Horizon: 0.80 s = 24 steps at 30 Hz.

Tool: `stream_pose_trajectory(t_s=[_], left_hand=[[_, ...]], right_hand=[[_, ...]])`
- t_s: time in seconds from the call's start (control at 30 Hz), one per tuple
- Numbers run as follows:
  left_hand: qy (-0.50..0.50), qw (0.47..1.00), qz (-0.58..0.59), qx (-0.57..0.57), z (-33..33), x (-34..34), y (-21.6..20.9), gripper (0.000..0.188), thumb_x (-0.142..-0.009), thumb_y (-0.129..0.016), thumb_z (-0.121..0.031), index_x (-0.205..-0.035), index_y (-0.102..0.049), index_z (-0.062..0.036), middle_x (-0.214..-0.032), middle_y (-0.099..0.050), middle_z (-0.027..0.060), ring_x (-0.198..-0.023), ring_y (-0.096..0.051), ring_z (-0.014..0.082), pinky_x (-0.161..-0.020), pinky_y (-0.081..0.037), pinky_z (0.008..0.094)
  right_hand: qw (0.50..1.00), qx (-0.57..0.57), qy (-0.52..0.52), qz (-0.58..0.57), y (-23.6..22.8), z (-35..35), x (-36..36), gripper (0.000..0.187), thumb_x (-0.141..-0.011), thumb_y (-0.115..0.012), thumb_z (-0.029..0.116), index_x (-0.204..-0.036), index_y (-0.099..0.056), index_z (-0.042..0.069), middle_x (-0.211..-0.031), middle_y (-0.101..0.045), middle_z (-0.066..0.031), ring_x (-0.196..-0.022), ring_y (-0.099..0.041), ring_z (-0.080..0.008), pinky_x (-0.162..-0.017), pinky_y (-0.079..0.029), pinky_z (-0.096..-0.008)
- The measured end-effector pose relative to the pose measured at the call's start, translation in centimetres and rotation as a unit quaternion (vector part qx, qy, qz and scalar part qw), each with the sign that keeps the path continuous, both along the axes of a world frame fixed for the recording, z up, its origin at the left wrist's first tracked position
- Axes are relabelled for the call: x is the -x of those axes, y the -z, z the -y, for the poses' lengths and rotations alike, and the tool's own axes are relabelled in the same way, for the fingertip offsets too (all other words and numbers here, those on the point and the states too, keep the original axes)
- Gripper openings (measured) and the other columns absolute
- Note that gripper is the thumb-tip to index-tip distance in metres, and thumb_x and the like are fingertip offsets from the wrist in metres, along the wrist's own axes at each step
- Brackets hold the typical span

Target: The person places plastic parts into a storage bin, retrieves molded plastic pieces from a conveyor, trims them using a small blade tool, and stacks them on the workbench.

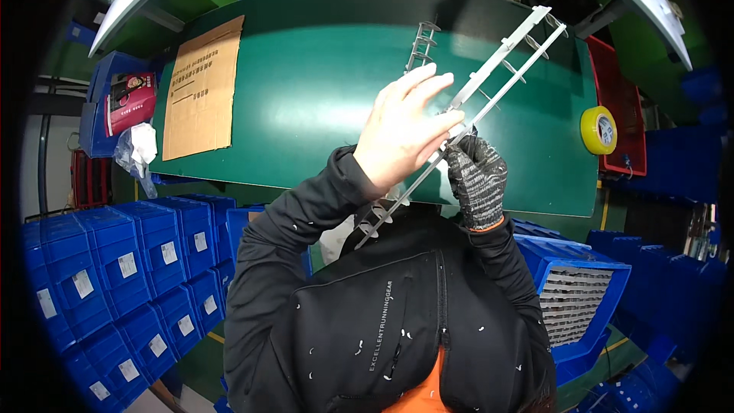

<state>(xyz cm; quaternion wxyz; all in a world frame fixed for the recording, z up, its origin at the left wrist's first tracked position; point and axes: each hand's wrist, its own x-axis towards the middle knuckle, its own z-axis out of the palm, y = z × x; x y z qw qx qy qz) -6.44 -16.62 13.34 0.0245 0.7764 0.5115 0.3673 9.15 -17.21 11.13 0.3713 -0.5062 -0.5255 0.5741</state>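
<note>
I hold a long grey-white plastic strip (501, 69) made of two thin rails joined by cross pieces. It runs diagonally from my chest up to the far right over the green table (306, 107). My bare left hand (401, 134) lies over its middle with the fingers stretched along the rails. My right hand (475, 176), in a grey knit glove, grips the strip just below and to the right of the left hand. A second, shorter strip of the same kind (422, 44) lies on the table beyond my fingers.
A cardboard sheet (200, 88) lies on the table's left part, and a yellow tape roll (599, 130) sits by a red bin (615, 103) at its right edge. Stacked blue bins (115, 275) fill the lower left. A blue bin of grey parts (572, 298) stands at the lower right.
</note>
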Motion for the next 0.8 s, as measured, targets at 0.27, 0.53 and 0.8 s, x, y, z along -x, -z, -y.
stream_pose_trajectory(t_s=[0.27, 0.53, 0.8], left_hand=[[0.071, 0.994, 0.036, -0.069, 0.0, 0.4, 0.1, 0.022, -0.062, -0.067, -0.009, -0.083, -0.062, -0.0135, -0.113, -0.051, 0.0084, -0.106, -0.045, 0.0295, -0.086, -0.038, 0.0386], [-0.058, 0.847, 0.45, 0.276, 2.6, 5.2, 5.3, 0.02, -0.083, -0.051, -0.013, -0.097, -0.058, -0.0018, -0.108, -0.056, 0.0101, -0.097, -0.05, 0.0169, -0.085, -0.039, 0.0306], [0.029, 0.727, 0.503, 0.467, 5.3, 2.2, 6.1, 0.023, -0.087, -0.047, -0.011, -0.104, -0.052, 0.0037, -0.094, -0.056, 0.0055, -0.086, -0.05, 0.0104, -0.08, -0.039, 0.0248]], right_hand=[[0.999, 0.016, 0.006, -0.032, -0.7, 0.8, -0.1, 0.009, -0.077, -0.061, 0.009, -0.073, -0.055, 0.003, -0.056, -0.049, 0.0027, -0.048, -0.041, -0.0042, -0.043, -0.033, -0.0203], [0.986, 0.093, 0.064, -0.124, -1.0, -1.3, -1.3, 0.008, -0.081, -0.054, 0.008, -0.079, -0.054, 0.001, -0.057, -0.051, -0.0011, -0.044, -0.044, -0.0065, -0.04, -0.034, -0.0197], [0.962, 0.091, 0.1, -0.237, 0.6, -4.3, -2.3, 0.016, -0.081, -0.056, 0.016, -0.088, -0.054, 0.002, -0.064, -0.055, -0.0035, -0.044, -0.049, -0.008, -0.036, -0.03, -0.0178]])
